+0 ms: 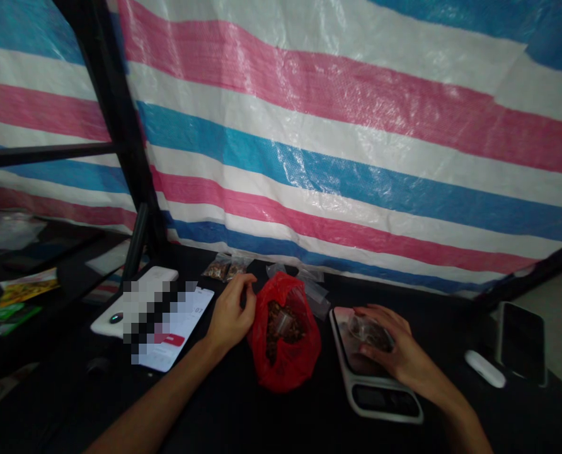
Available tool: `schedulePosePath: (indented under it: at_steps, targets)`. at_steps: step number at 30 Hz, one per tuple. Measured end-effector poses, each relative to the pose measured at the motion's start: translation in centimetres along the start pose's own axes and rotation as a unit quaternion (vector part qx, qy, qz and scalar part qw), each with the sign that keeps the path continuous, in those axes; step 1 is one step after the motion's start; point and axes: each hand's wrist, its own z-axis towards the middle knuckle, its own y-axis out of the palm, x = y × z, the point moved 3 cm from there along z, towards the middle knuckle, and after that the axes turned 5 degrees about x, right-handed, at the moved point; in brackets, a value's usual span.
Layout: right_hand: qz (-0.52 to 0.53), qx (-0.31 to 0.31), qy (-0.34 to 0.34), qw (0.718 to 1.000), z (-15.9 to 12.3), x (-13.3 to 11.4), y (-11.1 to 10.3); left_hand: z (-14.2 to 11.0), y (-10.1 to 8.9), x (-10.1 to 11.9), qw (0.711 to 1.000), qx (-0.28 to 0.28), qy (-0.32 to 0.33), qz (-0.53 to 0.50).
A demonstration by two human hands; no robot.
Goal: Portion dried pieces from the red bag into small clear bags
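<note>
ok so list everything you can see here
striped tarp: 1, pink white blue, hanging behind table
metal frame: 1, black, left of tarp
tabletop: 1, black, under everything
red plastic bag: 1, red, centre, brown pieces inside
small packets: about 2, clear with brown contents, back edge
digital kitchen scale: 1, white, right of bag
small clear bag: 1, clear, on scale
lit smartphone: 1, white screen, left of bag
dark smartphone: 1, black, far right
white oblong case: 1, white, beside dark smartphone
left hand: beside red plastic bag
right hand: over small clear bag
</note>
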Motion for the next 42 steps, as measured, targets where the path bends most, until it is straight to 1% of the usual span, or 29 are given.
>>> schedulePosePath:
  at_steps: [4,6,8,9,10,11,14,16,17,20,23,25,28,32,35,36,38,40,42]
  targets:
    - [0.034,0.024,0.019,0.999,0.3,-0.8,0.0,0.0,-0.2,0.2,1.000,0.001,-0.011,-0.008]
    - [0.072,0.038,0.033,0.996,0.7,-2.0,0.1,-0.1,-0.2,0.6,0.999,-0.019,-0.012,-0.024]
    - [0.128,0.056,0.045,0.989,1.4,-4.1,0.6,-0.2,-0.1,1.1,0.997,-0.061,0.003,-0.053]
    - [0.157,0.060,0.041,0.985,1.9,-5.4,1.0,-0.3,0.0,1.4,0.995,-0.077,0.012,-0.065]
    - [0.174,0.061,0.024,0.983,2.4,-6.9,1.5,-0.4,0.0,1.6,0.993,-0.092,0.020,-0.075]
    - [0.188,0.045,0.010,0.981,3.0,-8.5,2.2,-0.5,0.2,1.9,0.991,-0.104,0.025,-0.082]
    - [0.233,0.053,-0.034,0.971,4.8,-12.6,4.4,-0.8,0.6,2.2,0.982,-0.157,0.011,-0.107]
    - [0.253,0.058,-0.040,0.965,5.6,-14.2,6.1,-0.9,0.8,2.4,0.974,-0.190,-0.006,-0.125]
    - [0.256,0.061,-0.035,0.964,5.9,-14.7,6.9,-0.9,0.8,2.5,0.972,-0.193,-0.012,-0.133]
    - [0.260,0.074,-0.019,0.963,5.8,-15.2,8.9,-0.6,0.5,2.8,0.974,-0.176,-0.013,-0.143]
    - [0.269,0.085,-0.019,0.959,5.0,-15.2,9.6,-0.5,0.4,3.2,0.972,-0.186,-0.003,-0.145]
    - [0.267,0.073,-0.017,0.961,4.4,-15.2,9.6,-0.5,0.5,3.2,0.969,-0.197,-0.004,-0.147]
    - [0.254,0.035,-0.015,0.967,3.6,-15.3,9.2,-0.7,0.6,3.2,0.965,-0.202,-0.012,-0.166]
    - [0.261,-0.005,-0.061,0.963,2.7,-15.8,8.8,-0.9,0.7,3.2,0.965,-0.203,-0.014,-0.167]
    - [0.278,-0.018,-0.077,0.957,2.1,-15.9,8.9,-0.8,0.5,3.2,0.967,-0.184,-0.029,-0.173]
    - [0.282,-0.012,-0.068,0.957,2.0,-15.8,9.1,-0.7,0.5,3.2,0.967,-0.175,-0.035,-0.180]
    - [0.304,0.008,-0.029,0.952,2.1,-15.5,9.4,-0.6,0.3,3.2,0.965,-0.166,-0.043,-0.200]
    - [0.352,0.027,0.020,0.935,2.3,-15.3,9.7,-0.6,0.3,3.3,0.958,-0.177,-0.046,-0.222]
    - [0.405,0.045,0.051,0.912,2.5,-15.4,9.9,-0.7,0.2,3.4,0.952,-0.194,-0.047,-0.233]
